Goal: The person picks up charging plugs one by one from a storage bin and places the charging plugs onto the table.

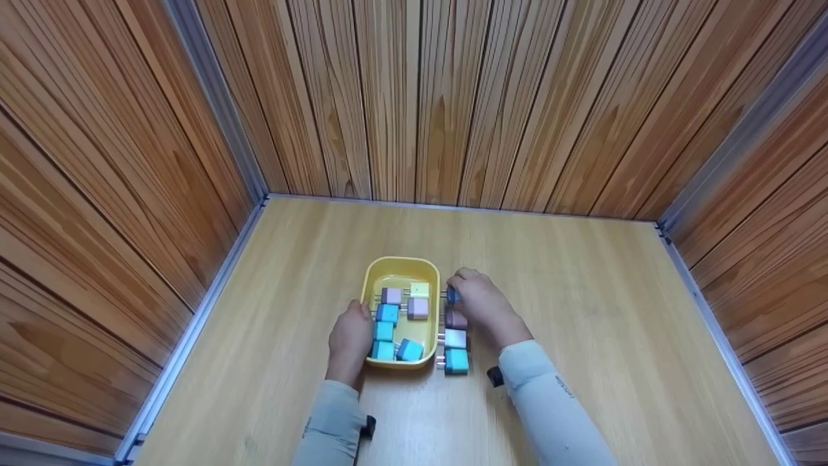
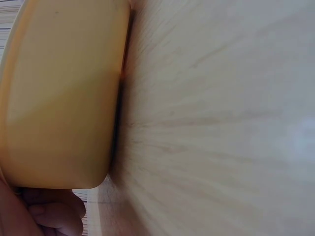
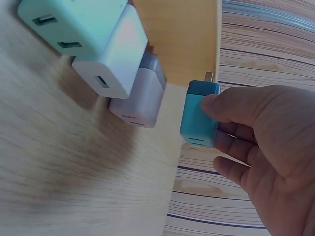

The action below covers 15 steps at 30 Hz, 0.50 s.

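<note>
Tabletop (image 1: 569, 278) under everything, and across it, just left of my pinch, the yellow tray (image 1: 401, 364). Left hand (image 1: 350, 340) is on the tray's far side from that pinch, fingers curled at the wall, steadying it, I judge. Right hand (image 1: 482, 301): narrow grip, thumb and fingers round the blue-green charger (image 3: 199, 117), just outside the rim. Seven chargers (image 1: 418, 309) lie left of the grip, inside. Bodyward of it runs a row: mauve charger (image 1: 456, 319) nearest, then white charger (image 1: 455, 339), then teal charger (image 1: 457, 362). Smallest, the metal prongs (image 3: 208, 76), aimed trayward. I'd pinch the flat sides firmly, prongs level, no nudging the mauve neighbour. Tight edge: that rim on the left. Open table right of and beyond the grip gives me room.
</note>
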Each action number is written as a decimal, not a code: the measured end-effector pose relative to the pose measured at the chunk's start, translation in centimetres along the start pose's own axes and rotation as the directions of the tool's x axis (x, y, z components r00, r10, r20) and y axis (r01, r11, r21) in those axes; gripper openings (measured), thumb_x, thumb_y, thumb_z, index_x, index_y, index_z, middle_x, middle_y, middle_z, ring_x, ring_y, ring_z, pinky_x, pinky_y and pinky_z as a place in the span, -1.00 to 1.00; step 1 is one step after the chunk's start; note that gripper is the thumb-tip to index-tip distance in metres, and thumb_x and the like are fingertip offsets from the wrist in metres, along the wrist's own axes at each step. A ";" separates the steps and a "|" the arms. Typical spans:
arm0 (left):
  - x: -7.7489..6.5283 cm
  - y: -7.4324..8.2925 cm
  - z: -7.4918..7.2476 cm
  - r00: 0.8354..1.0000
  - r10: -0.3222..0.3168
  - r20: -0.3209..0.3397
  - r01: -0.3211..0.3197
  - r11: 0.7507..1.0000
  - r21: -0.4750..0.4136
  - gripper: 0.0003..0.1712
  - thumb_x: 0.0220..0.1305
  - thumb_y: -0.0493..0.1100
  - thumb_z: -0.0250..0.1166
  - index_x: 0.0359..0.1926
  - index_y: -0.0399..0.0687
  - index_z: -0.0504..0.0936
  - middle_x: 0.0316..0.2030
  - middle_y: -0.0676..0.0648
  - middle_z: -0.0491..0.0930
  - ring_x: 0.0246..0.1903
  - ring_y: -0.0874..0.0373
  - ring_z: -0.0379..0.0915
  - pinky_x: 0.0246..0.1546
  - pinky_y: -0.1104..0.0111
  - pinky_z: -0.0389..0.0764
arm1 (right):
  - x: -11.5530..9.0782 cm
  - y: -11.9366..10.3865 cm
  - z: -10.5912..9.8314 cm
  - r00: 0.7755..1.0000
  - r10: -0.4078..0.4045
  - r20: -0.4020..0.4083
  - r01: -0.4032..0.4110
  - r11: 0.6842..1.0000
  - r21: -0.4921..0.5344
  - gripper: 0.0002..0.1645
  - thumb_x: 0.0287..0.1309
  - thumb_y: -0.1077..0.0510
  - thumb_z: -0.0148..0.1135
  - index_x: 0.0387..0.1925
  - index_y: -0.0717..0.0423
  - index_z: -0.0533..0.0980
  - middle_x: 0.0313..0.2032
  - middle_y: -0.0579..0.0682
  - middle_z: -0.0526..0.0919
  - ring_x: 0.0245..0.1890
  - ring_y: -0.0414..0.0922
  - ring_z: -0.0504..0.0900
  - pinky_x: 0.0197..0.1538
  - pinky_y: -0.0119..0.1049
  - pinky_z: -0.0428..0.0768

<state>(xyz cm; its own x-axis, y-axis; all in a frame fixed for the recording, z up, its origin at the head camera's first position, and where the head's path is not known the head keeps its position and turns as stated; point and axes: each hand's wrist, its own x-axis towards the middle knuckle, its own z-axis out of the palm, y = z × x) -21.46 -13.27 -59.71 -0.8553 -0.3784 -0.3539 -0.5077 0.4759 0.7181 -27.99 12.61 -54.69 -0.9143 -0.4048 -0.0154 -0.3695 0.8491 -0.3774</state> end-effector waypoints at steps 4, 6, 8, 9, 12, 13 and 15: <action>-0.2 -0.1 0.1 1.000 -0.004 0.005 0.004 1.000 -0.017 -0.50 0.63 0.19 -0.21 0.25 0.02 0.42 -0.09 -0.07 0.60 -0.12 0.00 0.52 -0.03 0.11 0.60 | 0.3 0.2 0.6 1.000 0.004 0.022 -0.003 0.999 -0.039 -0.51 0.26 0.28 0.31 0.22 0.00 0.58 0.09 -0.09 0.53 0.16 -0.07 0.52 0.28 -0.07 0.53; -0.2 -0.2 0.0 1.000 0.010 -0.009 -0.010 1.000 -0.001 -0.49 0.63 0.18 -0.20 0.25 0.01 0.43 -0.09 -0.09 0.62 -0.12 -0.01 0.55 -0.04 0.09 0.60 | 0.4 0.3 0.9 1.000 -0.014 0.027 0.016 0.998 -0.066 -0.53 0.27 0.28 0.30 0.21 0.03 0.58 0.09 -0.06 0.54 0.15 -0.05 0.53 0.28 -0.07 0.53; -0.1 -0.3 0.0 0.999 0.033 -0.030 -0.032 0.999 0.025 -0.49 0.63 0.17 -0.19 0.24 -0.02 0.45 -0.08 -0.11 0.64 -0.10 -0.02 0.59 -0.04 0.05 0.61 | 0.7 0.2 1.1 0.999 -0.039 0.026 0.041 0.995 -0.095 -0.55 0.27 0.27 0.30 0.20 0.05 0.58 0.08 -0.03 0.55 0.14 -0.04 0.53 0.28 -0.07 0.52; -0.1 -0.3 0.0 0.998 0.046 -0.040 -0.044 0.998 0.040 -0.49 0.63 0.16 -0.19 0.24 -0.04 0.45 -0.08 -0.13 0.66 -0.09 -0.03 0.61 -0.05 0.03 0.62 | 0.8 0.2 1.2 0.998 -0.052 0.024 0.054 0.992 -0.115 -0.56 0.27 0.27 0.29 0.19 0.07 0.59 0.08 -0.02 0.55 0.14 -0.03 0.53 0.29 -0.07 0.52; 0.0 -0.4 -0.1 0.996 0.074 -0.055 -0.070 0.995 0.066 -0.48 0.63 0.14 -0.18 0.24 -0.08 0.46 -0.07 -0.16 0.67 -0.08 -0.06 0.64 -0.04 0.00 0.63 | 1.2 0.2 1.3 0.998 -0.069 0.014 0.070 0.987 -0.143 -0.57 0.28 0.28 0.28 0.18 0.10 0.59 0.07 0.01 0.56 0.15 0.00 0.53 0.30 -0.08 0.49; 0.0 -0.3 0.0 0.996 0.068 -0.049 -0.066 0.996 0.055 -0.48 0.63 0.14 -0.18 0.25 -0.07 0.45 -0.07 -0.16 0.67 -0.09 -0.05 0.63 -0.04 0.00 0.63 | 1.3 0.2 1.4 0.998 -0.056 0.016 0.058 0.989 -0.138 -0.58 0.29 0.28 0.27 0.18 0.09 0.59 0.06 -0.01 0.55 0.14 -0.02 0.53 0.30 -0.09 0.50; 0.0 -0.3 0.0 0.998 0.048 -0.030 -0.047 0.998 0.030 -0.49 0.63 0.16 -0.19 0.25 -0.05 0.44 -0.08 -0.14 0.66 -0.11 -0.03 0.61 -0.03 0.02 0.62 | 1.4 0.3 1.5 0.999 -0.043 0.022 0.046 0.989 -0.139 -0.59 0.30 0.29 0.24 0.17 0.09 0.59 0.05 -0.02 0.55 0.12 -0.03 0.54 0.29 -0.10 0.50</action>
<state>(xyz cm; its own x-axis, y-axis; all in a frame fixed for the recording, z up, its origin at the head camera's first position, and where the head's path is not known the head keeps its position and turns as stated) -21.28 -13.41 -59.95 -0.8751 -0.3791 -0.3008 -0.4699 0.5166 0.7158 -29.18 11.82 -56.24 -0.8937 -0.4483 -0.0190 -0.4305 0.8686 -0.2455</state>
